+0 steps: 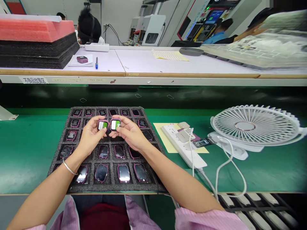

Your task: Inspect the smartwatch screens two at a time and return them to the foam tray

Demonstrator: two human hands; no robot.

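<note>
The left hand [90, 135] pinches a lit pink watch body [103, 125]; the right hand [129, 132] grips a second lit watch body [115, 124] just beside it, both raised over the dark foam tray [112, 183] of similar watches; right of the tray lie a white power strip [183, 148] and a white fan [254, 126].

A green bench mat [28, 143] was laid across the foreground. Behind it, a long white table [144, 64] with a wooden edge was set. Beyond that table, white machines [150, 30] were ranged against a pale wall [48, 9]. At the table's left end, dark and pink foam sheets [35, 41] were stacked.
</note>
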